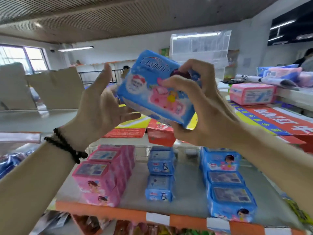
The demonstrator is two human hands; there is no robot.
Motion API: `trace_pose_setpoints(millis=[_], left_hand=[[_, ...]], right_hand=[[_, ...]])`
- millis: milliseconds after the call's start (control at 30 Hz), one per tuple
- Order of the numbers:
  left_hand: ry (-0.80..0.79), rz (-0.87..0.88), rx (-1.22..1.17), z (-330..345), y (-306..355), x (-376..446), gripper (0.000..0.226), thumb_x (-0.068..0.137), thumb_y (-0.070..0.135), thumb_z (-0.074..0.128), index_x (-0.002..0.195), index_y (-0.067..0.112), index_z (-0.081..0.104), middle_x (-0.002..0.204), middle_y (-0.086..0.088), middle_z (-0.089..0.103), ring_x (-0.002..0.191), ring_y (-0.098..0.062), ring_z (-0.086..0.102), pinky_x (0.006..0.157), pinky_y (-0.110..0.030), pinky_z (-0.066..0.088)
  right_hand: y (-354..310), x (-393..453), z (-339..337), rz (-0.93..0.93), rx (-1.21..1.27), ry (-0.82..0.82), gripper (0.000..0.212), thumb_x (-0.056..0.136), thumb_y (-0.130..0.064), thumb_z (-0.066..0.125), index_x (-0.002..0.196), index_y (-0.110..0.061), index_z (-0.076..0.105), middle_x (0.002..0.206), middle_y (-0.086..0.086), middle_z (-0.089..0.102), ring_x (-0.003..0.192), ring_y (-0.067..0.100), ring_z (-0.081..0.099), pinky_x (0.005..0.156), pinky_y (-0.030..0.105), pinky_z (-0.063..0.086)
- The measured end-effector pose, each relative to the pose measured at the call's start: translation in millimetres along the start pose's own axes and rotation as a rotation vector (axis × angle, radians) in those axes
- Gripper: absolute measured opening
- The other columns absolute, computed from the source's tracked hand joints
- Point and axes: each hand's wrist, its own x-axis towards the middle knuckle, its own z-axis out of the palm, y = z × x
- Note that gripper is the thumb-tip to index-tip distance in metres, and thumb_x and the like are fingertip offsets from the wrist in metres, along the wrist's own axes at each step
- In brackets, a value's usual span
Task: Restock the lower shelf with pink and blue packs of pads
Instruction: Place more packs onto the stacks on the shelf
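My right hand [201, 106] grips a blue pack of pads [152, 89] with pink artwork, held tilted in the air above the shelves. My left hand [101, 106] is open beside the pack's left end, fingers straight and palm turned toward it, fingertips close to or touching its underside. Below, the lower shelf [188, 192] carries a row of pink packs [105, 173] on the left, small blue packs [160, 173] in the middle and larger blue packs [225, 182] on the right.
The upper shelf holds red and yellow cartons [160, 133] and a red printed sheet [277, 121]. A pink pack [252, 96] lies at the right, more packs [281, 72] behind it. A person [306, 60] stands far right. Cardboard boxes [55, 87] stand at the left.
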Motion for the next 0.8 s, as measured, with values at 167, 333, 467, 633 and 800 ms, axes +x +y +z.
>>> trace_pose_setpoints(millis=[167, 333, 467, 633, 800], left_hand=[[0.098, 0.069, 0.199, 25, -7, -40, 0.062, 0.049, 0.057, 0.092, 0.099, 0.023, 0.075, 0.098, 0.0, 0.077, 0.085, -0.019, 0.074, 0.07, -0.033, 0.063], [0.237, 0.093, 0.154, 40, -29, -73, 0.016, 0.077, 0.026, 0.062, 0.089, 0.016, 0.065, 0.069, 0.01, 0.072, 0.063, -0.005, 0.07, 0.057, -0.026, 0.061], [0.269, 0.145, 0.092, 35, -53, -95, 0.043, 0.054, 0.051, 0.092, 0.082, 0.021, 0.079, 0.08, 0.007, 0.075, 0.073, -0.007, 0.072, 0.06, -0.025, 0.059], [0.295, 0.123, -0.027, 31, -101, -124, 0.059, 0.055, 0.065, 0.088, 0.098, 0.026, 0.078, 0.1, -0.001, 0.074, 0.092, -0.029, 0.062, 0.076, -0.041, 0.051], [0.272, 0.007, -0.046, 35, -167, -158, 0.055, 0.06, 0.07, 0.083, 0.101, 0.033, 0.076, 0.104, 0.0, 0.075, 0.097, -0.019, 0.072, 0.078, -0.03, 0.057]], right_hand=[[-8, -24, -1, -0.062, 0.139, 0.003, 0.071, 0.069, -0.02, 0.074, 0.13, -0.021, 0.038, 0.13, 0.025, 0.036, 0.127, 0.031, 0.04, 0.101, 0.045, 0.045], [-25, -57, 18, 0.084, 0.295, -0.016, 0.087, 0.068, -0.02, 0.075, 0.14, -0.026, 0.027, 0.145, 0.023, 0.027, 0.143, 0.034, 0.025, 0.105, 0.056, 0.039], [-49, -92, 17, 0.324, 0.471, 0.033, 0.088, 0.075, -0.033, 0.078, 0.143, -0.027, 0.022, 0.156, 0.009, 0.017, 0.152, 0.026, 0.011, 0.117, 0.054, 0.025], [-106, -133, 17, 0.778, 0.94, 0.219, 0.068, 0.074, -0.069, 0.069, 0.132, -0.052, 0.036, 0.144, -0.022, 0.042, 0.136, 0.014, 0.047, 0.102, 0.042, 0.046], [-134, -163, 48, 1.14, 1.027, 0.083, 0.072, 0.071, -0.05, 0.071, 0.136, -0.037, 0.042, 0.115, -0.015, 0.069, 0.105, 0.011, 0.069, 0.082, 0.027, 0.056]])
